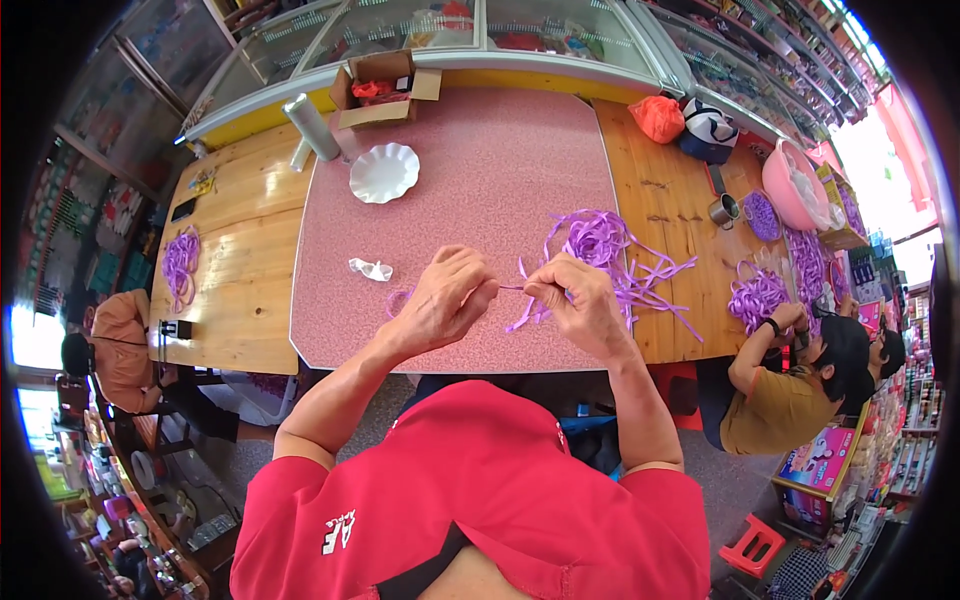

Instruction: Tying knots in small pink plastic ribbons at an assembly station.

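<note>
My left hand [448, 294] and my right hand [575, 300] are raised over the pink table, a short gap between them. A thin stretch of purple ribbon [511, 288] spans that gap, its ends pinched in the closed fingers of both hands. Part of a purple ribbon loop [398, 302] shows beside my left wrist. Just beyond my right hand lies a loose heap of purple ribbons [597, 240], with strands trailing right onto the wooden table. A crumpled white scrap [371, 269] lies left of my left hand.
On the pink tabletop [480, 150] stand a white scalloped bowl [384, 173], an open cardboard box [383, 92] and a clear roll [311, 128]. More purple ribbons [181, 265] lie on the left wooden table. At right, people sit near ribbon piles [757, 297], a metal mug [723, 210] and a pink basin [797, 188].
</note>
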Demonstrator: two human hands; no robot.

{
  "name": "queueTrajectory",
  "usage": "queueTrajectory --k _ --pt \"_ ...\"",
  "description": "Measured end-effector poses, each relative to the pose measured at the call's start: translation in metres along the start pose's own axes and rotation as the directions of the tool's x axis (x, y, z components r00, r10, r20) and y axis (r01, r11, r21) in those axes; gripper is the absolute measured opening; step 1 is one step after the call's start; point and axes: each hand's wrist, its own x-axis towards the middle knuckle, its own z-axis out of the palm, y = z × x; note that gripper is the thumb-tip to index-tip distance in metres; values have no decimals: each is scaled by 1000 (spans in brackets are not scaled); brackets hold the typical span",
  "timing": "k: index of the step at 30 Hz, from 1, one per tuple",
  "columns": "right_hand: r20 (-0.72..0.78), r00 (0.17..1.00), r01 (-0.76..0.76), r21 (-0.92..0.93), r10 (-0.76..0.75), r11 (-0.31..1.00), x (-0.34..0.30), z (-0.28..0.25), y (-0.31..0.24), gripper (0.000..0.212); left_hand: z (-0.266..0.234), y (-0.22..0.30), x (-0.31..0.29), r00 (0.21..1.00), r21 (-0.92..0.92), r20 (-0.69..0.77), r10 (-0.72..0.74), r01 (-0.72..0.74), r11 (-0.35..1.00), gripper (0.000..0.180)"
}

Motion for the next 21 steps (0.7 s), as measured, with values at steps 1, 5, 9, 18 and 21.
queueTrajectory --k 1,5,9,18,21 --pt "-7 1000 19 22 -18 1000 -1 -2 1 4 1 1 -2 998 -97 -23 -52 49 994 4" --pt "-16 1000 -2 42 3 999 -6 -5 1 4 4 9 -7 985 -234 11 -173 171 957 12" --pt "-13 1000 7 54 -6 999 -9 -7 -4 3 8 12 -12 883 -569 250 -397 466 678 32" --pt "-74 997 2 31 0 1000 -15 -18 -4 5 19 20 1 895 -712 282 -346 437 550 61" --pt "-69 998 1 20 0 1000 -18 -19 -5 5 26 25 3 915 -686 198 -353 386 616 61"
